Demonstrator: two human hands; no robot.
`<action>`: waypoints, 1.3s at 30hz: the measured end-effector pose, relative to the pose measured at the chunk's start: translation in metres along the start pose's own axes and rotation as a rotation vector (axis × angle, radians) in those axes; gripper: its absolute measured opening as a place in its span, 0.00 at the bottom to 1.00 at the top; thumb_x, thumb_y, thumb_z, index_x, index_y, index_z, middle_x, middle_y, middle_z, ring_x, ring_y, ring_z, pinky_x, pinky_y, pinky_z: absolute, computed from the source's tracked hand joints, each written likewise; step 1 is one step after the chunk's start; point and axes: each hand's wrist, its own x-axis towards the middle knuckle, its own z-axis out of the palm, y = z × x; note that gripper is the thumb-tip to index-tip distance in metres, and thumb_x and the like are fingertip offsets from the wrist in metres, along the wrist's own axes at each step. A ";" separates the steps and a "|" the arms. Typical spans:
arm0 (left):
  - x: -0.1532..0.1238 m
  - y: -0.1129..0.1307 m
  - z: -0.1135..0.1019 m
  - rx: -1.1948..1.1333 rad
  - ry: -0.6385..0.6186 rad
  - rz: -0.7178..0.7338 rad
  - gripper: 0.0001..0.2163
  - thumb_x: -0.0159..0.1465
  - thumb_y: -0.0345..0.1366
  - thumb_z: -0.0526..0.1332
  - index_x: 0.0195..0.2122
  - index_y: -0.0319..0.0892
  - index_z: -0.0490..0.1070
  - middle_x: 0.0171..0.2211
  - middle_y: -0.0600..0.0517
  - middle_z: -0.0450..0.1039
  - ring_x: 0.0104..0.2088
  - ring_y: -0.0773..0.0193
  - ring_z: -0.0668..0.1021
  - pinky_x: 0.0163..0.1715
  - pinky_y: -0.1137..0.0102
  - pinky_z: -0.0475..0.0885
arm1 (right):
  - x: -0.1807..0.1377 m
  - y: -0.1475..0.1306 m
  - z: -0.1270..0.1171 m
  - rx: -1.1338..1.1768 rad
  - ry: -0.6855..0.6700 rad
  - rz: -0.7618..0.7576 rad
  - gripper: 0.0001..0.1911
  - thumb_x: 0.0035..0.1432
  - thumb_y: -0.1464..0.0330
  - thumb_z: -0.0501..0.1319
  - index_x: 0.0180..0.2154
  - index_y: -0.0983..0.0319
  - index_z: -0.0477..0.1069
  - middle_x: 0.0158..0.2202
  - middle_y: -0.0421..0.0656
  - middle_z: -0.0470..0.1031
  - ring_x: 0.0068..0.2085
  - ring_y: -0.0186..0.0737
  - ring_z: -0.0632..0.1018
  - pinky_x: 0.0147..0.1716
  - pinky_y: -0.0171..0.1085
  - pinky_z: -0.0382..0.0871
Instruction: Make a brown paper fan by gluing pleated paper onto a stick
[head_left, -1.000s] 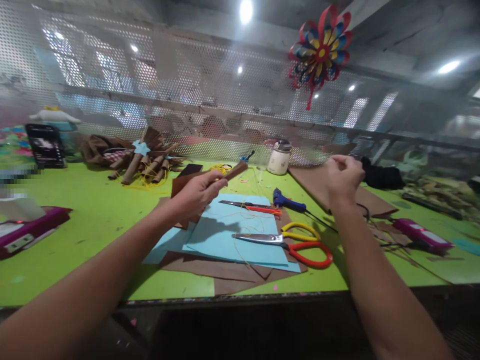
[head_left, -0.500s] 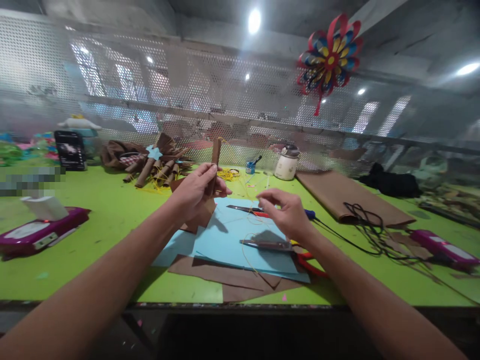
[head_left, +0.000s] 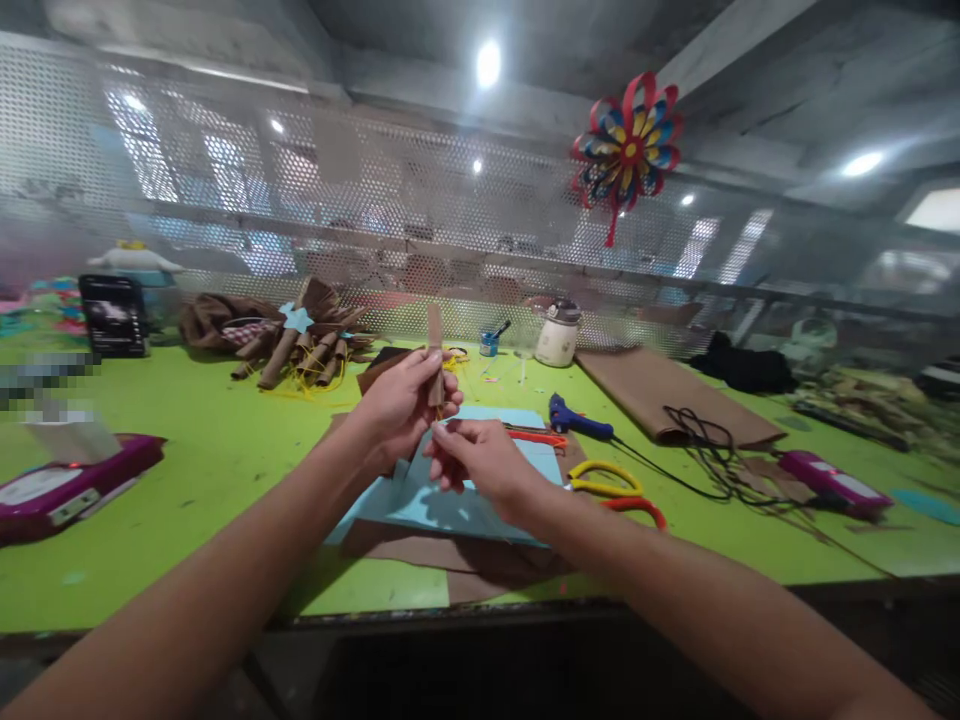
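My left hand (head_left: 401,400) is closed around a narrow roll of brown paper (head_left: 435,335), which stands upright between thumb and fingers. Just below and to the right, my right hand (head_left: 476,460) pinches a thin yellow string near the roll's lower end; most of the string is hidden by the fingers. Under both hands lie light blue paper sheets (head_left: 420,505) on top of brown paper pieces (head_left: 382,540). Beside my right wrist are scissors with yellow and red handles (head_left: 607,482). A second orange-red handled tool (head_left: 541,438) lies partly hidden behind the right hand.
A blue glue gun (head_left: 577,420) trails a black cable to a purple power strip (head_left: 832,482). Folded brown paper (head_left: 667,395) lies at right. Bundled brown paper rolls (head_left: 307,345) stand back left, near a phone (head_left: 114,315). Another power strip (head_left: 75,490) is at left.
My right hand has moved left and down to the bottom of the roll, close to my left hand. The string no longer stretches from the roll's top. The view has shifted slightly.
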 end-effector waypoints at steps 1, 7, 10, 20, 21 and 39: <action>0.000 0.000 0.000 -0.027 0.014 -0.039 0.05 0.67 0.31 0.50 0.36 0.40 0.63 0.18 0.57 0.64 0.17 0.73 0.69 0.15 0.81 0.63 | -0.001 0.003 0.002 -0.072 0.013 -0.045 0.18 0.59 0.57 0.56 0.24 0.62 0.67 0.18 0.38 0.68 0.18 0.30 0.67 0.20 0.31 0.60; 0.003 -0.003 -0.003 -0.066 0.056 -0.115 0.06 0.67 0.29 0.48 0.34 0.40 0.62 0.15 0.59 0.57 0.12 0.76 0.61 0.10 0.84 0.51 | -0.012 0.004 0.001 -0.851 0.157 -0.325 0.17 0.61 0.66 0.53 0.20 0.61 0.66 0.20 0.41 0.69 0.24 0.35 0.67 0.27 0.35 0.54; 0.005 -0.004 -0.007 -0.062 0.126 -0.082 0.06 0.67 0.29 0.48 0.34 0.40 0.62 0.15 0.57 0.61 0.15 0.73 0.67 0.13 0.83 0.60 | -0.015 0.002 -0.007 -0.945 0.231 -0.319 0.15 0.63 0.66 0.50 0.31 0.61 0.73 0.25 0.44 0.74 0.26 0.38 0.69 0.29 0.37 0.56; 0.005 -0.009 -0.005 -0.051 0.172 -0.013 0.06 0.66 0.26 0.51 0.31 0.39 0.60 0.19 0.52 0.70 0.23 0.65 0.77 0.26 0.70 0.74 | -0.009 -0.006 -0.012 -0.749 0.399 -0.575 0.03 0.56 0.71 0.59 0.35 0.62 0.70 0.29 0.42 0.69 0.28 0.37 0.68 0.29 0.35 0.60; 0.005 -0.010 -0.004 -0.046 0.169 -0.003 0.06 0.65 0.26 0.51 0.30 0.39 0.60 0.20 0.52 0.71 0.22 0.66 0.77 0.26 0.71 0.74 | -0.004 -0.005 -0.010 -0.740 0.383 -0.562 0.03 0.55 0.72 0.60 0.34 0.62 0.71 0.27 0.41 0.69 0.27 0.36 0.67 0.28 0.35 0.60; 0.009 -0.009 -0.009 -0.104 0.254 -0.010 0.07 0.64 0.23 0.49 0.31 0.40 0.61 0.15 0.57 0.62 0.14 0.73 0.66 0.16 0.80 0.63 | -0.017 -0.008 -0.006 -0.188 -0.214 0.004 0.07 0.53 0.71 0.58 0.24 0.63 0.64 0.17 0.33 0.61 0.18 0.28 0.64 0.19 0.30 0.56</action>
